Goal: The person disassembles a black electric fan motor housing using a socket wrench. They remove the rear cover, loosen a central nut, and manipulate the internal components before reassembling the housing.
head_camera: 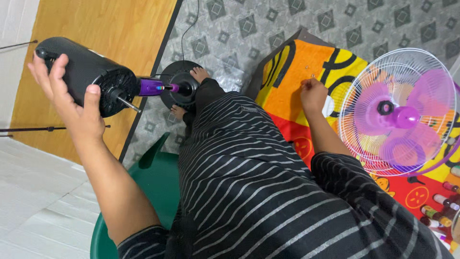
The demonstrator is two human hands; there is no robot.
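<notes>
Nearest to us are our own lap in striped black cloth and the rim of the green plastic chair (158, 172) we sit on. From there our two arms spread wide, the hands well apart.

Our left hand (72, 103) is wrapped around the black fan motor housing (84, 69), fingers closed over its rounded back and thumb on the vented front rim, so the bare metal shaft (128, 104) points free toward the middle. The housing sits on its purple neck joint (152, 87) above the round black base (179, 84), which our feet pin to the patterned floor (likely to steady it).

Our right hand (312, 93) rests on the orange, yellow and red mat (292, 72), fingertips pinched together on something too small to tell; a few tiny bits lie just beyond it.

Farther right, the white wire grille with the purple blades (397, 112) lies flat on the mat, near small bottles (438, 211) at its lower edge. Open floor remains beyond the base.
</notes>
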